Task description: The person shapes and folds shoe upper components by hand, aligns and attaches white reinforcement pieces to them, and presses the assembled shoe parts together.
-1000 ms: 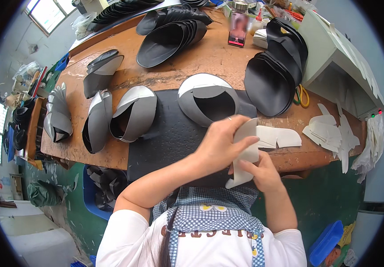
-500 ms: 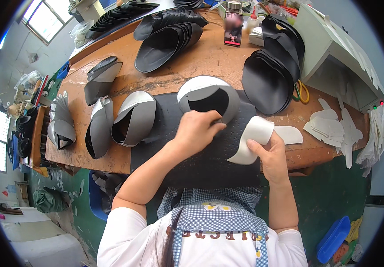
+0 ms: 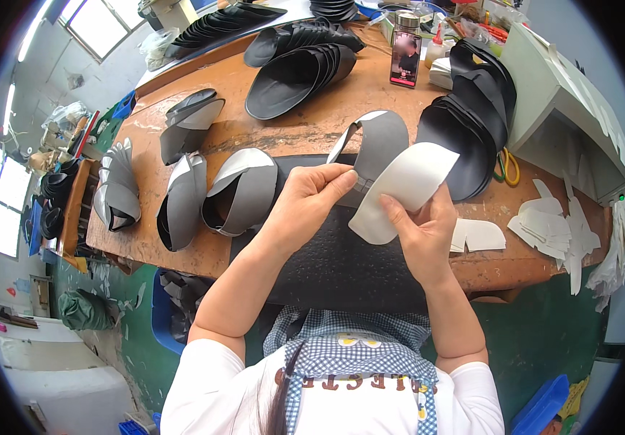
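Work looked partway along, taking the middle of the view as the hub of a clock. Between one and two o'clock, at the far edge of the black mat (image 3: 352,268), a grey shell (image 3: 386,138) with a white band was pinched between the thumb and forefinger of the left hand (image 3: 306,203). Toward half past two, the right hand (image 3: 428,228) was closed on a curved white piece (image 3: 417,177), thumb on its near face and fingers behind. That piece overlapped the shell in the view; whether the two touched could not be told, and they did not look joined.

From nine to ten o'clock, several grey-and-white shells (image 3: 251,192) stood on the wooden table (image 3: 236,130). These seemed further along, white already set against grey, though how firmly was not visible. What seemed left lay loose around three o'clock: a white cutout (image 3: 485,235) and, beyond it, a spread of pale cutouts (image 3: 543,221). At two o'clock, nested black shells (image 3: 457,138) showed no white.
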`<action>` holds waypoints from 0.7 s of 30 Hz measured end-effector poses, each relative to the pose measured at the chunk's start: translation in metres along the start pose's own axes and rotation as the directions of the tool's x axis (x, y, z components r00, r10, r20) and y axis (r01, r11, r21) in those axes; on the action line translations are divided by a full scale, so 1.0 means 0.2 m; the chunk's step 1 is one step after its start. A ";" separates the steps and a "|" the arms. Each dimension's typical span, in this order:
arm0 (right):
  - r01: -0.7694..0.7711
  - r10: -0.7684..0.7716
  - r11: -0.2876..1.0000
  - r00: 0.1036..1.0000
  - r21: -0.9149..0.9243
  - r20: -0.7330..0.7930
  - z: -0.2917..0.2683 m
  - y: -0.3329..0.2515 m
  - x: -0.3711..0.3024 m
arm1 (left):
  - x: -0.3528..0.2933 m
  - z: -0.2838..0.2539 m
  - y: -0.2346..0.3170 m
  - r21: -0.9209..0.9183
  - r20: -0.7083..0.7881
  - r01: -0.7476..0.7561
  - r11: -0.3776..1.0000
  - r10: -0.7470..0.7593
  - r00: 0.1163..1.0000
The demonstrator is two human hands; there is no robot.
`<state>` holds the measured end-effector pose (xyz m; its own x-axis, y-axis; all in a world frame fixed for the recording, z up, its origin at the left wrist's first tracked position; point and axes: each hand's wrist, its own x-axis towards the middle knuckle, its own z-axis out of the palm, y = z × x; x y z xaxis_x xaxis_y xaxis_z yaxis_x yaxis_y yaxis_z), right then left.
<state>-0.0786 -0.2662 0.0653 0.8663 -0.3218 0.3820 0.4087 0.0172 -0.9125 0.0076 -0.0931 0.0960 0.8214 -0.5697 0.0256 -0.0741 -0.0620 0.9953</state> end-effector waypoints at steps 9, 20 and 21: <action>0.010 -0.010 1.000 1.000 0.014 0.003 0.03 0.03 0.03 | 0.01 0.00 0.00 -0.027 -0.009 0.009 1.000 -0.010 1.000; -0.022 0.022 1.000 0.999 0.001 0.042 0.07 0.02 0.05 | -0.03 -0.02 0.03 0.020 0.019 0.021 1.000 -0.022 1.000; -0.021 0.021 1.000 0.999 0.002 0.040 0.06 0.00 0.06 | -0.03 -0.03 0.04 0.021 0.021 0.021 1.000 -0.022 1.000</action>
<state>-0.0660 -0.2594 0.0722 0.8857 -0.2832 0.3680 0.3905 0.0255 -0.9202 0.0047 -0.0857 0.1033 0.8107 -0.5855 0.0021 -0.0686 -0.0914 0.9935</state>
